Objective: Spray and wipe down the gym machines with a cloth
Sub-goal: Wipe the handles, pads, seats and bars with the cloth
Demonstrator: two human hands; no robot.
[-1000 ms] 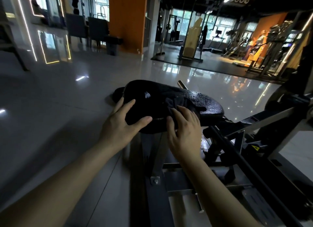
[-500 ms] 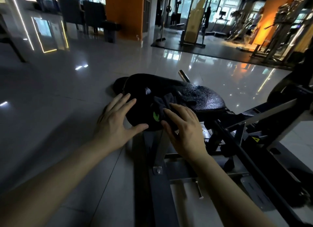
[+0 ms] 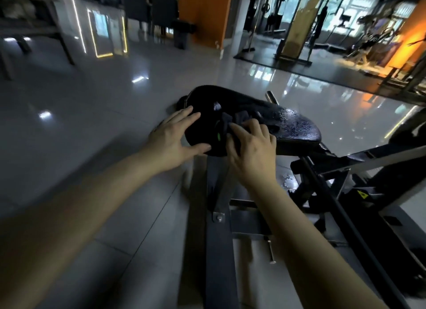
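Left hand [image 3: 177, 136] lies spread, fingers flat on the left end of the black seat pad [image 3: 295, 129], thumb at its near rim, bracing it. The dark cloth [image 3: 239, 119] sits bunched mid-pad under the right hand [image 3: 251, 152], whose fingers curl over it and press down. The pad's right portion carries spray droplets (unwiped, by appearance). Recommended: keep the pad braced, flatten the cloth, and draw overlapping strokes rightward through the wet area. Count: two hands, one cloth, one pad.

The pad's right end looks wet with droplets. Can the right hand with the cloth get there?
Probably yes: the right hand holds the cloth on the pad, and nothing lies between.
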